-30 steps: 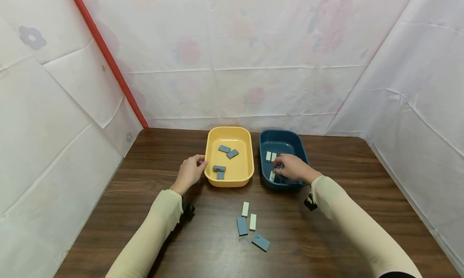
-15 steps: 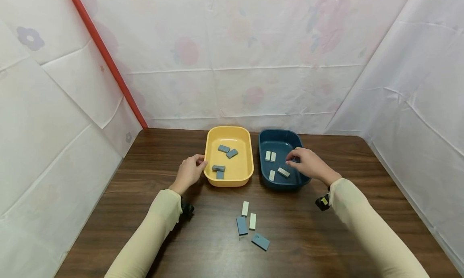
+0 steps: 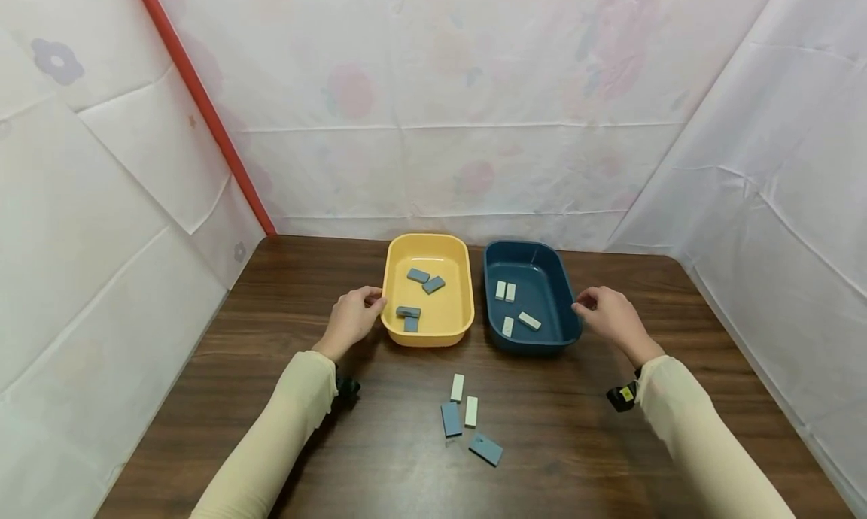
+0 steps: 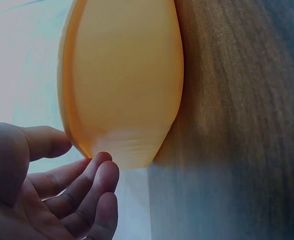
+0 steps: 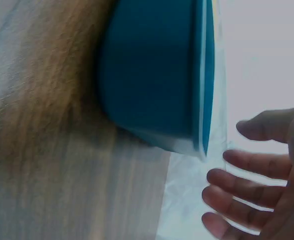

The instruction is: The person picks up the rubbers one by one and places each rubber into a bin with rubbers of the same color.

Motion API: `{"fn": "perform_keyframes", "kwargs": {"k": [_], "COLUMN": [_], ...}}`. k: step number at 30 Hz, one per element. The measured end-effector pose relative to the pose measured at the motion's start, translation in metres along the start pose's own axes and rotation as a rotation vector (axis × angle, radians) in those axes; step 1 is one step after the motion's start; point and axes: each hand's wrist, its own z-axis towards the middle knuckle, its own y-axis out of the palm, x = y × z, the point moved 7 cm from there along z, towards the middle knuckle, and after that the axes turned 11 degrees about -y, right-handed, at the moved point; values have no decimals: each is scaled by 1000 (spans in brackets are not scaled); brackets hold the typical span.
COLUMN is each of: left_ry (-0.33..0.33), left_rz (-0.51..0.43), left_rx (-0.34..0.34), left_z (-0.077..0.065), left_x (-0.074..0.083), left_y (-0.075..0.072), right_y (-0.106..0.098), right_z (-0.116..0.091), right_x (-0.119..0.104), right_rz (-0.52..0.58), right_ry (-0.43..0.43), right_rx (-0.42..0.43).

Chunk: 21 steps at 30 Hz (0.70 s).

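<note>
My left hand (image 3: 354, 317) pinches the left rim of a yellow plastic bin (image 3: 463, 259), its thumb and index finger at the edge in the left wrist view. Several flat blue-grey rectangular blocks (image 3: 433, 284) lie inside, one partly on another. A dark blue bin (image 3: 554, 278) stands to the right and holds several white rectangular blocks (image 3: 529, 321). Beside its right rim my right hand (image 3: 612, 320) hovers with nothing in it; the right wrist view shows its fingers spread apart and just off the rim (image 5: 202, 75).
In front of the bins, two white blocks (image 3: 471, 412) and two blue-grey blocks (image 3: 485, 449) lie on the dark wooden table (image 3: 305, 459). White patterned sheets (image 3: 433, 105) hang behind and at both sides. A red pole (image 3: 203, 105) slants down at the back left.
My right hand has let go of a white block inside the blue bin and moved right, out past its right rim. The left hand has stayed at the yellow bin.
</note>
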Motion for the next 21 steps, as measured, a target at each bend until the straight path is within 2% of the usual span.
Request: {"fn": "perform_keyframes", "kwargs": {"k": [6, 11, 17, 21], "left_ry": [4, 9, 118, 203], "left_rz": [8, 16, 24, 44], "left_rx": [18, 79, 130, 110], "left_z": [-5, -13, -30, -43], "left_x": [1, 8, 31, 49], "left_y": [-4, -11, -18, -18], "right_y": [8, 13, 17, 19], "right_z": [-6, -9, -12, -12], "right_x": [9, 13, 17, 19], "right_rz": [1, 35, 51, 62], "right_ry": [70, 78, 88, 103], "right_rx": [-25, -39, -52, -58]}}
